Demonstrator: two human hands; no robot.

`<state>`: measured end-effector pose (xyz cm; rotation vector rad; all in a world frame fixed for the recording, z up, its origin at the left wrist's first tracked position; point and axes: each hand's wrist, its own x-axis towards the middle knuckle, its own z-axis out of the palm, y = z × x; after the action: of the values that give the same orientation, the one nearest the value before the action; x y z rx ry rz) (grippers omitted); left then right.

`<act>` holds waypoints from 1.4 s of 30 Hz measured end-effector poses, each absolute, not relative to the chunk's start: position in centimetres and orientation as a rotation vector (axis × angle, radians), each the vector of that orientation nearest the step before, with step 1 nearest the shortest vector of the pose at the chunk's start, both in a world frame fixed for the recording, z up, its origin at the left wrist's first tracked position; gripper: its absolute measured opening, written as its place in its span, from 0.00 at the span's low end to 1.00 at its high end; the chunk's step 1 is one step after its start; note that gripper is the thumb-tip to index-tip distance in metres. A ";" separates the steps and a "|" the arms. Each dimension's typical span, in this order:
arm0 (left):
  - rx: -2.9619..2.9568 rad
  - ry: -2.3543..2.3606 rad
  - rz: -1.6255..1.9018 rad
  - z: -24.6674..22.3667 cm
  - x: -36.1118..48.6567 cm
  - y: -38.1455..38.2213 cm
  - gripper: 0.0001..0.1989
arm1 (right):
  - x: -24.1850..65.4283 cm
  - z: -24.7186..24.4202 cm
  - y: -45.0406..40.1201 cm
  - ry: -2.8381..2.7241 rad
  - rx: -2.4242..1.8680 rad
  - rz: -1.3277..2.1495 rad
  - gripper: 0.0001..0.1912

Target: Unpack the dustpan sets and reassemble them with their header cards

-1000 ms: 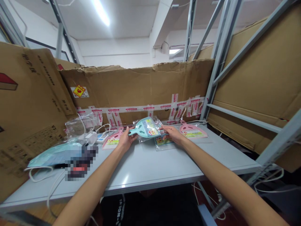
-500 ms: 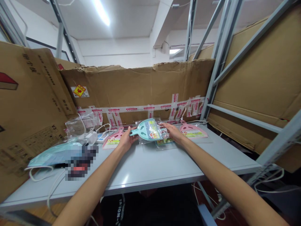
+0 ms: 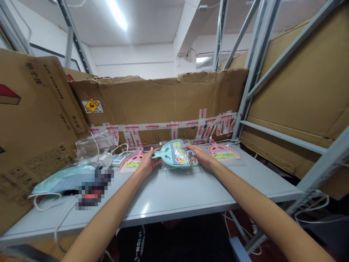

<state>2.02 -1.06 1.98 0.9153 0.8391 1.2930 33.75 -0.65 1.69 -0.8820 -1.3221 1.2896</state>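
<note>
A teal mini dustpan (image 3: 167, 154) in clear plastic wrap, with a comb-like bristle row and a printed label card, lies nearly flat just over the table, handle to the left. My left hand (image 3: 147, 161) is closed round its handle end. My right hand (image 3: 201, 155) pinches the right side of the wrap, with the thumb and fingers partly over the plastic. A pink dustpan (image 3: 134, 160) with a label rests left of my left hand. Another pink dustpan (image 3: 222, 151) lies right of my right hand.
The grey table (image 3: 174, 196) backs onto a taped cardboard sheet (image 3: 163, 102). At left sit a power strip (image 3: 117, 160) with a plug and cables, a bluish plastic packet (image 3: 65, 178) and a blurred-out item. Metal shelf posts (image 3: 252, 72) rise at right.
The teal dustpan has shifted slightly right and down, now covering the second teal package that showed beneath its right side. Both hands keep almost the same places.
</note>
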 end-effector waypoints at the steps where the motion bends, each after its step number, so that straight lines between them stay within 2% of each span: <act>1: 0.916 0.841 1.294 2.0 2.0 -1.1 0.20 | 33.8 1.6 -0.6 -1.313 -0.879 1.307 0.23; 5: 0.909 0.851 1.304 2.0 2.0 -1.1 0.20 | 34.1 1.7 -0.3 -1.254 -0.935 1.272 0.23; 10: 0.908 0.860 1.280 2.2 2.1 -1.2 0.19 | 34.4 1.8 -0.2 -1.192 -0.976 1.226 0.17; 17: 0.875 0.876 1.345 2.6 2.5 -1.5 0.20 | 34.3 1.5 -0.3 -1.287 -0.937 1.204 0.17; 23: 0.870 0.884 1.393 2.9 2.5 -1.7 0.21 | 34.1 1.4 -0.7 -1.439 -0.853 1.300 0.22; 30: 0.889 0.902 1.392 2.9 2.4 -1.7 0.22 | 34.2 1.5 -0.5 -1.352 -0.882 1.269 0.20; 34: 0.928 0.926 1.324 2.9 2.3 -1.7 0.23 | 34.4 1.7 0.0 -1.171 -0.925 1.213 0.19; 39: 1.028 0.934 1.135 2.7 2.2 -1.8 0.26 | 34.9 2.2 0.3 -0.982 -1.011 1.313 0.16; 42: 1.075 0.944 1.031 2.5 2.1 -2.1 0.26 | 35.2 2.6 0.0 -0.986 -1.074 1.471 0.21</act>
<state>2.10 -2.10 2.51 1.0746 0.9440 1.0306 35.15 -0.02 2.62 -1.0743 -0.9862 1.4711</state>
